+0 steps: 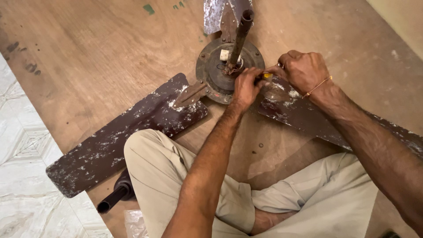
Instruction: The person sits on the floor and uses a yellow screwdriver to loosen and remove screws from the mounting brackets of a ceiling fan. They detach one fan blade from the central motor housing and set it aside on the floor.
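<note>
An old brown ceiling fan lies on a wooden board, its round motor housing (211,75) up with a rusty down rod (241,33) rising from the middle. My left hand (245,87) rests on the housing's right edge, fingers closed around a small tool with a yellow part (267,76). My right hand (303,69) is closed too, gripping at the same spot where the right blade (308,117) joins the motor. What sits between the fingers is hidden.
A worn left blade (119,136) stretches toward the tiled floor (22,176). A third, paint-flaked blade (213,15) points away at the top. A dark pipe piece (115,197) lies by my left knee. My crossed legs in beige trousers (176,180) fill the foreground.
</note>
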